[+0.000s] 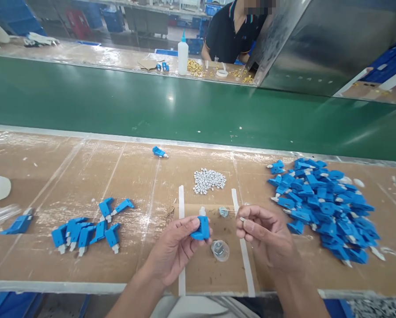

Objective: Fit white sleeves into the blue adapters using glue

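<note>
My left hand (181,243) is closed on a blue plastic part (201,229) whose pale tip points away from me. To its right, my right hand (260,229) pinches a small pale piece (242,219); a thin stick reaches left from these fingers toward a light-blue crumpled bit (223,212). Just below, between the hands, stands a small clear round dish (220,250) with something grey in it. Beyond the hands lies a heap of small grey-white pieces (209,181). A large pile of blue parts (323,203) is right of my right hand, and a smaller group (85,232) lies at the left.
Two white tape strips (181,278) run along the brown tabletop (145,260). A green belt (118,101) crosses behind it. Past the belt are a white bottle (182,57), gold-coloured pieces (194,67) and a person in a dark shirt (227,35). One blue part (158,152) lies near the belt.
</note>
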The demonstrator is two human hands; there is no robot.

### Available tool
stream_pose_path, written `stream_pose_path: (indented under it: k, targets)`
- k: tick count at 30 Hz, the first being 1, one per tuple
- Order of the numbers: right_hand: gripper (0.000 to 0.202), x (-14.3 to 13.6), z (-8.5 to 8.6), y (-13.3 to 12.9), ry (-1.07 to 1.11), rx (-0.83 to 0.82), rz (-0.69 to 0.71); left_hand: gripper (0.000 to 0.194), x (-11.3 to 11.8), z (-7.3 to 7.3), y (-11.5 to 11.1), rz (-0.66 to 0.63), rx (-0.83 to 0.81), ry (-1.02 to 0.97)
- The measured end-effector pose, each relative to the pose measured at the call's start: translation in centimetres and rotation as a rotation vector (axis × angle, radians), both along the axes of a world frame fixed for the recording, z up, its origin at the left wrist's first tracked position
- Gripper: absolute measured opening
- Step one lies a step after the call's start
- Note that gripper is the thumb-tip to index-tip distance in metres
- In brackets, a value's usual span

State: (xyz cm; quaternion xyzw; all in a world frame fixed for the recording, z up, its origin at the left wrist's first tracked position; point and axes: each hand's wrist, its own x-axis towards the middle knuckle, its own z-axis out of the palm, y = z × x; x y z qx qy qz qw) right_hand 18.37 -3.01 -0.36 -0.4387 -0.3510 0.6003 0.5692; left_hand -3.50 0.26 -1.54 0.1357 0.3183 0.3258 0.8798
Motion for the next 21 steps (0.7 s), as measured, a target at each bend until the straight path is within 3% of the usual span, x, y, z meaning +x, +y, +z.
stream_pose_path:
  k: [8,13,21]
  targets:
    - [0.011,-0.4,0.4,-0.8,0.066,0.049,0.082,0.021,1.5,1.6,-0.4,-0.072,0.149,0.029]
    - [0.010,-0.4,0.0,-1.0,0.120,0.002,0.070,0.022,2.0,1.8,-0.7,-0.115,0.257,0.058]
    - [0.011,-1.1,0.6,-1.9,-0.090,-0.017,0.029,0.024,2.3,1.6,-0.7,-0.115,0.545,0.199]
